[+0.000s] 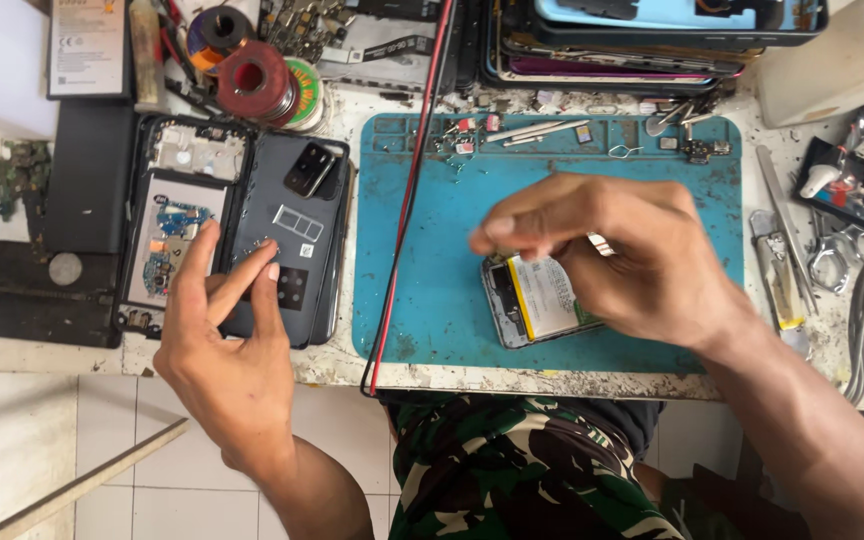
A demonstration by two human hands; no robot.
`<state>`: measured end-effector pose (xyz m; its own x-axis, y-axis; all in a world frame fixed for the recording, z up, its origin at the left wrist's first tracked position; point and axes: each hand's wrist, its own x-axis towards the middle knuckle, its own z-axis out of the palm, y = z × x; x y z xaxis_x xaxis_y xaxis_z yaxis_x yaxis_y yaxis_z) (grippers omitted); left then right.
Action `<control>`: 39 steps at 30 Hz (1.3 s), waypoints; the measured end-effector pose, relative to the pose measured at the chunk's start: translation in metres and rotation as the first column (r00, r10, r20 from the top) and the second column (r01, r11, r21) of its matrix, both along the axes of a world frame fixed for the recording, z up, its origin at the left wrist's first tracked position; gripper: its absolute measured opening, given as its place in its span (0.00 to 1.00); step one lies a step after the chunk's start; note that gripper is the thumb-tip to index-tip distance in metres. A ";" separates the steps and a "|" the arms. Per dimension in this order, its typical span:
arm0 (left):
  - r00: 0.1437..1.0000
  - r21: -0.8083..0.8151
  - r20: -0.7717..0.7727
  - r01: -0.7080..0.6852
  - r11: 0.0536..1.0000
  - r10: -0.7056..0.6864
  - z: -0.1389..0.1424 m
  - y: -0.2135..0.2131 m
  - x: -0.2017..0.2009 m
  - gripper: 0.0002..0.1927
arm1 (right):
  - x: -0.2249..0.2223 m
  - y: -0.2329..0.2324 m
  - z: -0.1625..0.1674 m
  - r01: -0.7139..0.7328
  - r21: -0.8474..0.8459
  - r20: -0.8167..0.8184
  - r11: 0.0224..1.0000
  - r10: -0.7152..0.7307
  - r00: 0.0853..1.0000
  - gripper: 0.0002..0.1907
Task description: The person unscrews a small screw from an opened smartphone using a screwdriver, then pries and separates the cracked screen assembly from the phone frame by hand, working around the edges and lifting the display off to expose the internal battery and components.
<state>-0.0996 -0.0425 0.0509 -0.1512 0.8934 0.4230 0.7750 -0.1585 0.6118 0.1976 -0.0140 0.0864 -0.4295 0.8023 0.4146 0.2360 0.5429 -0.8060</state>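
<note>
The left hand (222, 340) hovers at the near left edge of the surface (552, 382), fingers loosely extended and grasping nothing; its fingertips rest on or just above a dark grey phone back cover (297, 235). Just left of that cover lies an opened phone frame (177, 225) with exposed circuit parts.

The right hand (617, 260) is positioned over the blue work mat (422, 270), fingers pinched together above an opened phone (542, 305) whose battery faces up. Whether the pinch holds a small part cannot be determined. The opened phone lies on the mat, near its front edge, partly covered by the right hand.

A red and black cable (407, 200) runs along the mat's left edge. Farther back, solder spools (257, 80) and a stack of phones (642, 40) sit at the rear of the surface.
</note>
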 end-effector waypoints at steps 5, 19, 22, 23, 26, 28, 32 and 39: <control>0.997 -0.066 0.058 -0.037 0.997 0.041 -0.004 0.003 0.010 0.27 | 0.007 0.006 0.002 0.012 0.025 -0.080 1.000 -0.010 0.997 0.16; 0.961 0.033 0.190 0.199 0.980 -0.201 -0.017 -0.011 0.044 0.24 | -0.008 0.000 0.000 0.134 0.008 0.059 0.991 -0.134 0.989 0.17; 0.875 -0.138 0.339 0.410 0.901 -0.346 -0.025 -0.017 0.070 0.44 | -0.013 0.006 -0.006 0.175 0.119 0.022 0.977 -0.179 0.984 0.17; 0.859 -0.148 0.358 0.439 0.886 -0.366 -0.027 -0.017 0.077 0.47 | -0.014 0.005 -0.008 0.168 0.003 -0.049 0.986 -0.168 0.985 0.15; 0.830 -0.174 0.380 0.498 0.849 -0.409 -0.032 -0.014 0.094 0.56 | -0.009 -0.001 -0.011 0.135 -0.156 -0.138 0.979 -0.157 0.978 0.12; 0.837 -0.192 0.348 0.505 0.842 -0.423 -0.033 -0.010 0.099 0.58 | -0.006 0.000 -0.014 0.139 -0.015 -0.024 0.990 -0.139 0.990 0.12; 0.835 -0.244 0.386 0.503 0.829 -0.393 -0.034 -0.001 0.109 0.56 | -0.001 0.002 -0.020 0.145 -0.064 -0.086 0.987 -0.150 0.985 0.13; 0.825 -0.278 0.411 0.518 0.809 -0.387 -0.034 0.008 0.109 0.52 | 0.000 0.003 -0.017 0.153 -0.024 -0.028 0.988 -0.153 0.988 0.14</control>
